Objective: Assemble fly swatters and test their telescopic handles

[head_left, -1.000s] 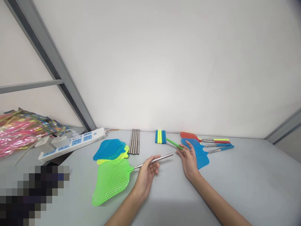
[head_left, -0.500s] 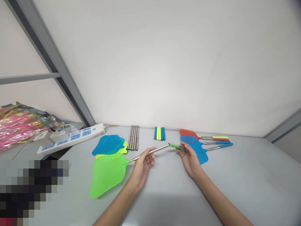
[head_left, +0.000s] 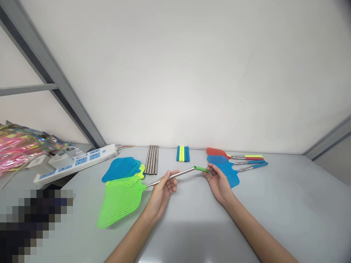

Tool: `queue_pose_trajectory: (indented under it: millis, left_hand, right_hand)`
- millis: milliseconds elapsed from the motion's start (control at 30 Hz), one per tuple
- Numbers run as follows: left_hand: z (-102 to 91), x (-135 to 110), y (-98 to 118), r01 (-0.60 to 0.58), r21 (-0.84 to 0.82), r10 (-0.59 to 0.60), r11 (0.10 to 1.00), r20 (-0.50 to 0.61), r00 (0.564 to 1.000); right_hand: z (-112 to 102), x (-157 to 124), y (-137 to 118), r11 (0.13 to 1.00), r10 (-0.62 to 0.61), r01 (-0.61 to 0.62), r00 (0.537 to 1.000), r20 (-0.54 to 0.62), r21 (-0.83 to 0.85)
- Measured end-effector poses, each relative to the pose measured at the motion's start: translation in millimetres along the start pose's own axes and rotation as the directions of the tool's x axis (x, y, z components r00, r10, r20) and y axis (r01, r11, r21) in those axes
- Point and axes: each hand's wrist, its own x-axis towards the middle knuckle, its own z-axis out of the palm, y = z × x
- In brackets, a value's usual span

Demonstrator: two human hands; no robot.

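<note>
My left hand (head_left: 163, 193) is closed around the metal rod (head_left: 183, 172) of a green fly swatter (head_left: 120, 200), whose perforated head points left over the table. Between its fingertips and thumb, my right hand (head_left: 218, 183) pinches a green handle sleeve (head_left: 200, 169). The sleeve's open end meets the tip of the rod at a slight angle; I cannot tell whether the rod is inside it. Beyond my left hand lie several loose metal rods (head_left: 151, 160). Several blue and yellow sleeves (head_left: 182, 154) sit in a row near the wall.
Blue swatter heads (head_left: 117, 168) are stacked at the left, with yellow beneath. At the right lie swatters with handles, among them a red one (head_left: 216, 152) and a blue one (head_left: 223, 170). A power strip (head_left: 82, 162) and plastic-wrapped bundles (head_left: 24, 146) occupy the far left.
The whole view has shifted, so things appear slightly further left. Both hands keep their grips, and the sleeve still meets the rod's tip.
</note>
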Motion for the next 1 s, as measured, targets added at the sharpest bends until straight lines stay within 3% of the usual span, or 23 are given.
queue_pose_trajectory:
  millis: [433, 700, 1000]
  left_hand:
    - [-5.5, 3.2, -0.7, 0.049, 0.122, -0.045, 0.991, -0.034, 0.998]
    - [-1.4, -1.0, 0.8, -0.007, 0.26, 0.008, 0.966, -0.002, 1.0]
    - [-3.0, -0.2, 0.7, -0.049, 0.365, 0.067, 0.93, -0.038, 0.997]
  right_hand:
    - [-0.3, 1.0, -1.4, 0.998, 0.022, -0.024, 0.999, 0.029, 0.054]
    - [-1.7, 2.1, -1.6, 0.995, 0.031, -0.032, 0.999, 0.017, 0.094]
    - [-3.3, 1.4, -2.0, 0.996, 0.023, -0.025, 1.0, 0.019, 0.091]
